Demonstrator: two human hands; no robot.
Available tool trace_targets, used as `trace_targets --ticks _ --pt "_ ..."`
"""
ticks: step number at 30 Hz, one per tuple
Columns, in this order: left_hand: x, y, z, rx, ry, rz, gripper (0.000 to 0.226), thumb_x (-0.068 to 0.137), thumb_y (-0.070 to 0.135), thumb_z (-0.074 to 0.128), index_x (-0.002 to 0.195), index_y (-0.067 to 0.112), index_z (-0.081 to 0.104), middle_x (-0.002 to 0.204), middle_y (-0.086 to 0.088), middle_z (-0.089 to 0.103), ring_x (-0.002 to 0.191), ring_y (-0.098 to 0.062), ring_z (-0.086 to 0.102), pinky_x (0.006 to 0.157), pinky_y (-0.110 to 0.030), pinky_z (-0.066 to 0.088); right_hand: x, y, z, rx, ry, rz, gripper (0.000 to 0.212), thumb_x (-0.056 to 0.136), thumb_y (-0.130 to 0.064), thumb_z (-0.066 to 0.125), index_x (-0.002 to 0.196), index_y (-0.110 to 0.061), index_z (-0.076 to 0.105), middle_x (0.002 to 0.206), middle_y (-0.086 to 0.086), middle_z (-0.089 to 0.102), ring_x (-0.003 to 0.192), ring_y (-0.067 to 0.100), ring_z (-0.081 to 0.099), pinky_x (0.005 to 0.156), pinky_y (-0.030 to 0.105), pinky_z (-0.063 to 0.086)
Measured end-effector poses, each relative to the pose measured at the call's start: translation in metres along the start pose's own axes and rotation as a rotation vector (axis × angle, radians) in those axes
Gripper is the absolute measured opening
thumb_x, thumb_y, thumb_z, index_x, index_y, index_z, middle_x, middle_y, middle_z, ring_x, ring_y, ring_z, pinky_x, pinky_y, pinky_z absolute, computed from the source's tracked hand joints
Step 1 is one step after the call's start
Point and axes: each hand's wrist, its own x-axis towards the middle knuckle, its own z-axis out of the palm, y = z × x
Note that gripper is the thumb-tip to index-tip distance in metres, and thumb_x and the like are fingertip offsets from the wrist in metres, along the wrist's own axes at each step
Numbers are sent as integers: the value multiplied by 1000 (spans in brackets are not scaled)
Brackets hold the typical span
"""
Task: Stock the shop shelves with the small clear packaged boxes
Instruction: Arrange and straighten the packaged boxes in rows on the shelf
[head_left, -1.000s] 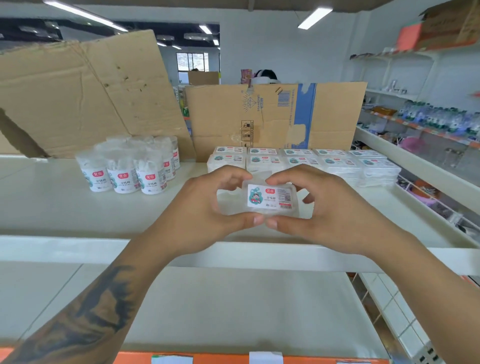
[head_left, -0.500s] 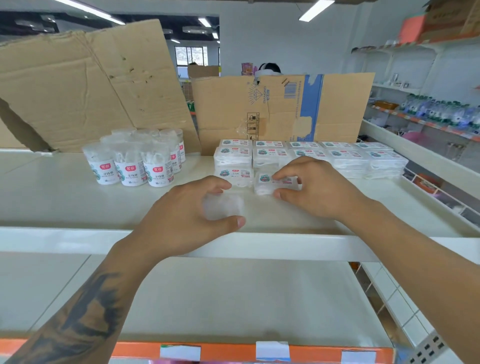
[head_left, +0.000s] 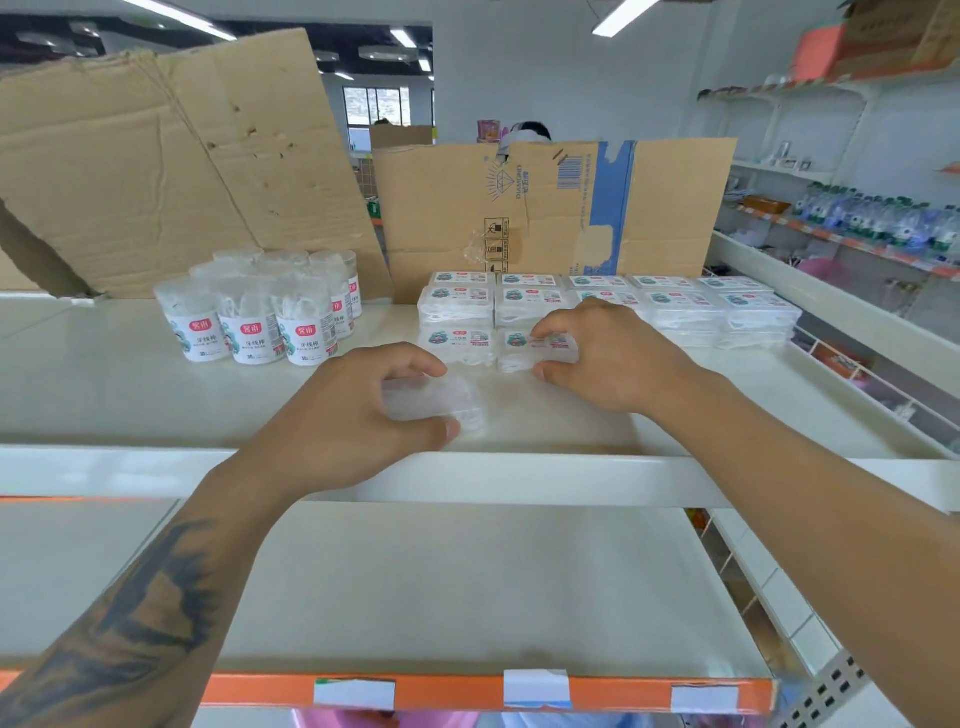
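Observation:
Small clear boxes with labelled lids stand stacked in rows (head_left: 675, 306) at the back of the white upper shelf (head_left: 104, 395). My right hand (head_left: 608, 358) pinches one labelled clear box (head_left: 524, 351) resting on the shelf in front of the rows, next to another front box (head_left: 457, 345). My left hand (head_left: 353, 421) grips a second clear box (head_left: 441, 405), held just above the shelf near its front edge, label not visible.
Several round clear tubs with red labels (head_left: 260, 322) stand left of the boxes. Cardboard sheets (head_left: 550, 208) lean behind the goods. A bare lower shelf (head_left: 467, 587) with an orange price strip lies below. Side shelving with bottles (head_left: 872, 218) runs along the right.
The two hands, together on one box a second ago, have separated. The right hand carried the labelled box back to the front row and set it on the shelf; the left keeps another box.

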Motion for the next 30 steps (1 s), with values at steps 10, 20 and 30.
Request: trace_targets --ticks 10,20,30 --pt "11 38 2 -491 12 46 35 81 50 81 95 17 82 90 -4 77 81 -18 68 69 -28 48 -61 -18 -9 574 112 -245 40 88 -29 79 123 -40 63 120 -19 64 109 6 62 90 31 52" --pt "7 61 12 -801 -69 -54 50 82 48 63 111 9 76 104 -17 77 83 -41 75 70 -38 55 -82 -4 -9 1073 138 -118 29 88 -15 79 116 -17 71 102 9 76 81 29 64 81 46 52" --pt "6 67 19 -816 -130 -19 27 86 29 69 100 9 78 101 -9 77 85 -32 75 74 -40 60 -81 -13 -19 1557 380 -43 37 76 -19 81 107 -11 61 86 19 69 72 29 60 71 42 56"
